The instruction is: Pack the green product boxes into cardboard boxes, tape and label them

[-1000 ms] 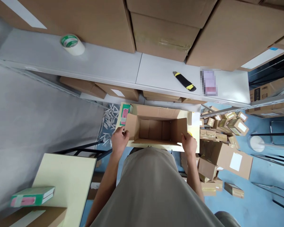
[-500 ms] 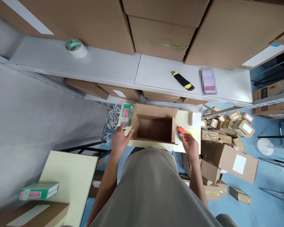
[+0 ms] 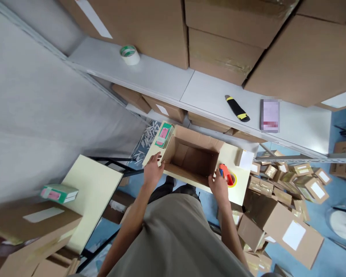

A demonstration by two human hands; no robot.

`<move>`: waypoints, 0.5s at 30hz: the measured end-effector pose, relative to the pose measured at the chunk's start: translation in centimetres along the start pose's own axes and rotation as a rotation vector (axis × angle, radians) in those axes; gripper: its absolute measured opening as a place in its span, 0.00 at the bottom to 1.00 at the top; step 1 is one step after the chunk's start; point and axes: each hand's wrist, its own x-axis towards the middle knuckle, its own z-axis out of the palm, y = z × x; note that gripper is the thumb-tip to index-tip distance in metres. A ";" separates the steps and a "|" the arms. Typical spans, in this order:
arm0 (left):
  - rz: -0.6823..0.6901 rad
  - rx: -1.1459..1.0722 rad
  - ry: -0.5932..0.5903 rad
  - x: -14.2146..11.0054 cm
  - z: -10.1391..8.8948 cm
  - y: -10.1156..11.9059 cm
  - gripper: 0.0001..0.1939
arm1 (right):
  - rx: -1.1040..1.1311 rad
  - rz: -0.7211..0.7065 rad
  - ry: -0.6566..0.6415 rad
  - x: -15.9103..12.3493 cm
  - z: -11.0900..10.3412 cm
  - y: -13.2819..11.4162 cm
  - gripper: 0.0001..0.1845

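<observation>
An open cardboard box (image 3: pixel 194 165) stands upright on the small pale table (image 3: pixel 236 194), with nothing visible inside. My left hand (image 3: pixel 154 169) is at its front left corner, fingers apart and thumb by the box edge. At the front right corner, my right hand (image 3: pixel 220 188) has its thumb and fingers on either side of the box wall. Just beyond that hand lies an orange tape dispenser (image 3: pixel 225 174) with a yellow-rimmed roll. A green and pink packet (image 3: pixel 163 135) lies left of the box, and a small white box (image 3: pixel 245 159) sits at the right end.
Across the front runs a grey shelf (image 3: pixel 158 82) bearing a tape roll (image 3: pixel 130 55), a black and yellow box cutter (image 3: pixel 237 109) and large cartons (image 3: pixel 219 57). A side table (image 3: pixel 89 192) at left carries a green-white packet (image 3: pixel 60 193). Many small cartons (image 3: pixel 282 179) are piled at right.
My right hand has moved left from the tape dispenser to the box's corner. My left hand has drawn back from the green and pink packet. The view has turned.
</observation>
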 end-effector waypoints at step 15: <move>-0.082 -0.179 0.024 -7.5 -6.4 -16.5 0.08 | -0.042 -0.203 0.191 -14.7 7.1 -5.7 0.27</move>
